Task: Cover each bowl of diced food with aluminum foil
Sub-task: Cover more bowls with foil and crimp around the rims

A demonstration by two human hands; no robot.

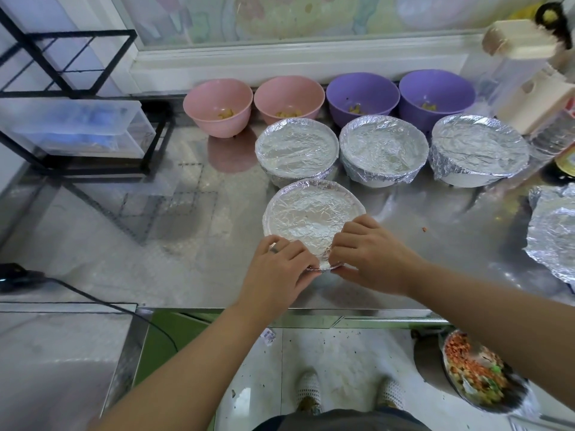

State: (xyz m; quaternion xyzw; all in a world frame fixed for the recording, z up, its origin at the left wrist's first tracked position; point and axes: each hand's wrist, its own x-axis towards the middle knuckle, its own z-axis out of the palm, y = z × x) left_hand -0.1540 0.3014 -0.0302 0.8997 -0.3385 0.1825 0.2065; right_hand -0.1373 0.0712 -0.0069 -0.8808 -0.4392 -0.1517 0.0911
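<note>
A bowl with crinkled foil over its top (311, 219) stands on the steel counter in front of me. My left hand (280, 269) and my right hand (370, 253) pinch the foil at its near rim, thumbs and fingers curled round the edge. Behind it stand three foil-covered bowls, left (297, 149), middle (383, 149) and right (479, 149). Along the back wall stand two uncovered pink bowls (217, 104) (289, 99) and two uncovered purple bowls (362, 96) (435, 94), each with a little yellow diced food.
A loose crumpled foil piece (553, 231) lies at the counter's right edge. A black wire rack with a clear box (74, 129) fills the back left. A cream dispenser (529, 79) stands at the back right. A bowl of mixed diced food (476, 371) sits below the counter edge, right.
</note>
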